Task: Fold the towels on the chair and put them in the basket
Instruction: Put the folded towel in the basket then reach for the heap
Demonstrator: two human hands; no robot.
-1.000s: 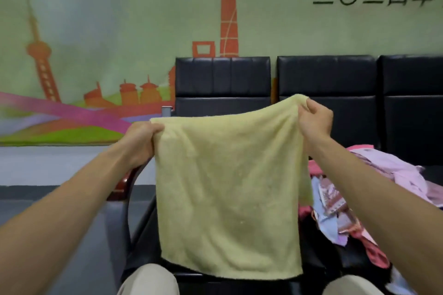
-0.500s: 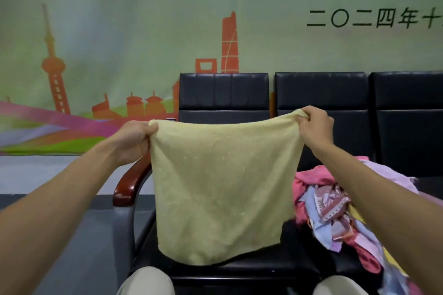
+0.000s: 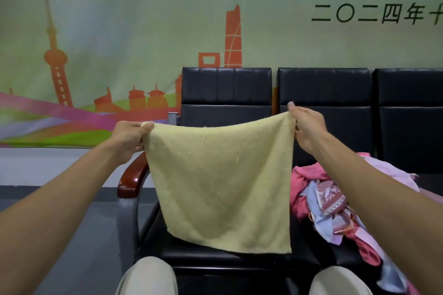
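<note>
- Yellow towel (image 3: pixel 220 187) is held up flat in front of the chair (image 3: pixel 226 88), spread btw both hands w/ its face to the camera.
- Key relation: the held top edge runs left-right and the rest hangs straight down below both grips. The right corner is kept a bit higher than the left, and the edge sags a little in the middle.
- Towel looks roughly square, so no real long axis can be picked out. The bottom edge is seen low over the seat (image 3: pixel 191 254); touching or not can't be told.
- Left hand (image 3: pixel 129 137): the top-left corner is pinched btw thumb and curled fingers, closed tight on the cloth, nothing else held.
- Right hand (image 3: pixel 308 124): the top-right corner is pinched the same way, w/ one fingertip (image 3: pixel 291 104) seen poking up above it.
- Neither hand is really nearer, one corner each. For the fold, prob. one corner gets brought across to the other, or the towel gets laid on the seat first. Just a guess tho.
- Pile of unfolded towels (image 3: pixel 330 201) is heaped on the next seat to the right, just beside the hanging towel.
- Basket isn't seen anywhere in view.
</note>
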